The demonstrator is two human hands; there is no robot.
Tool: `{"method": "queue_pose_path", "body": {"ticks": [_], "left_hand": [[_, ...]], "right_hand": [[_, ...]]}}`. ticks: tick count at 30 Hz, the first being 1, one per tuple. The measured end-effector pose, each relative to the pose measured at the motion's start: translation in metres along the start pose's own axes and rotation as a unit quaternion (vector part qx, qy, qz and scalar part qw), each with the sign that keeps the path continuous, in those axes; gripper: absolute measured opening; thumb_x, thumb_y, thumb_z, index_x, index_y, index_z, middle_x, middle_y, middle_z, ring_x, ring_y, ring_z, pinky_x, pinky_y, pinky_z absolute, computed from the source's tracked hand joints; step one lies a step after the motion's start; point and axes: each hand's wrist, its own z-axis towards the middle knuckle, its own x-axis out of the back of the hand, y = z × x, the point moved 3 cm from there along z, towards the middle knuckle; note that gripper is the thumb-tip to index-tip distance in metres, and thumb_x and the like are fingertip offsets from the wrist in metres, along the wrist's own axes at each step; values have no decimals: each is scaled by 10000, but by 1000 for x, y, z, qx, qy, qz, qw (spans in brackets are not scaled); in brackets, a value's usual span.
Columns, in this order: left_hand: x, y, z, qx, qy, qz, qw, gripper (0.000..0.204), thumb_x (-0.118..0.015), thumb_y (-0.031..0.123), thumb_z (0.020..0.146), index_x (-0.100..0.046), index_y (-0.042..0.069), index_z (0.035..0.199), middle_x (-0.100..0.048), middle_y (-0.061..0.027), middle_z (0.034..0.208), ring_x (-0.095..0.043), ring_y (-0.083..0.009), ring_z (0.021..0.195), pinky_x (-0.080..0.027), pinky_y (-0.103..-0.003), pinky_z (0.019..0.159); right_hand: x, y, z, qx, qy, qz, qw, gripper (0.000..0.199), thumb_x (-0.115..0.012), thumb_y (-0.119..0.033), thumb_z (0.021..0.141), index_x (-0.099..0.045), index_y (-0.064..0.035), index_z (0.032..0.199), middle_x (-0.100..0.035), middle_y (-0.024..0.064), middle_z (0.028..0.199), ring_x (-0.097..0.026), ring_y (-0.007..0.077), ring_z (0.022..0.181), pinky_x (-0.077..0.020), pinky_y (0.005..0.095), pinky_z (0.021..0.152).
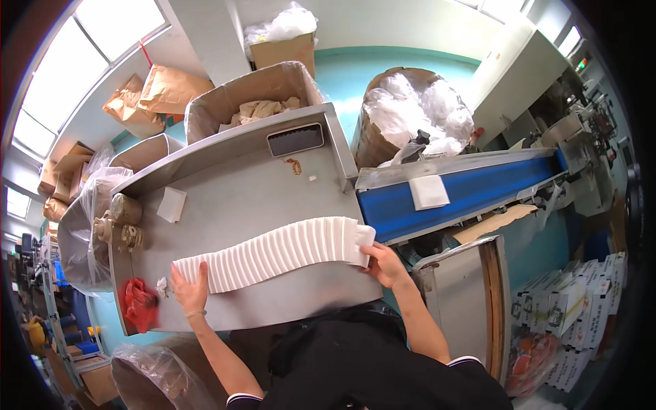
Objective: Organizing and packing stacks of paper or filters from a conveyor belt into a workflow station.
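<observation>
A long row of white folded tissue stacks (273, 251) lies across a grey metal table (246, 191). My left hand (188, 290) presses flat against the row's left end. My right hand (384, 265) grips the right end, where one white stack (364, 237) sticks out toward a blue conveyor belt (471, 193). A single white tissue stack (429, 192) lies on that belt, apart from both hands.
A loose white stack (171, 203) and tape rolls (123, 222) sit on the table's left side, with a red bag (139, 305) at its corner. Cardboard boxes (249, 102) and a drum of white plastic (410, 113) stand behind. Packed cartons (567, 307) are at right.
</observation>
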Motion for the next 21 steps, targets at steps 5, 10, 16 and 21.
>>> {"method": "queue_pose_path", "body": {"ticks": [5, 10, 16, 21], "left_hand": [[-12, -11, 6, -29, 18, 33, 999, 1082, -691, 654, 745, -293, -85, 1429, -413, -311, 1387, -397, -433, 1305, -340, -453, 1080], [-10, 1, 3, 6, 15, 39, 999, 1090, -690, 654, 746, -285, -89, 1432, -403, -308, 1392, -397, -431, 1303, -330, -452, 1084], [-13, 8, -3, -34, 22, -22, 999, 1049, -683, 631, 771, -294, -88, 1429, -418, -308, 1378, -394, -423, 1307, -323, -448, 1087], [-19, 10, -1, -44, 23, -17, 999, 1027, -685, 619, 778, -308, -85, 1424, -433, -307, 1364, -405, -422, 1296, -323, -446, 1086]], "right_hand": [[8, -17, 15, 172, 103, -27, 979, 422, -614, -346, 943, -581, 13, 1161, -649, 60, 991, -606, 144, 874, -488, 267, 792], [-24, -8, 25, 252, 65, -198, 945, 376, -628, -323, 940, -606, 21, 1088, -632, 44, 917, -561, 103, 808, -476, 258, 708], [6, -9, 10, 128, 128, 56, 982, 251, -555, -217, 973, -598, -26, 1131, -629, 38, 969, -608, 153, 818, -503, 317, 693], [-42, -21, 4, 245, 88, -309, 915, 437, -623, -384, 940, -593, 13, 1121, -641, 60, 977, -556, 105, 856, -460, 254, 763]]}}
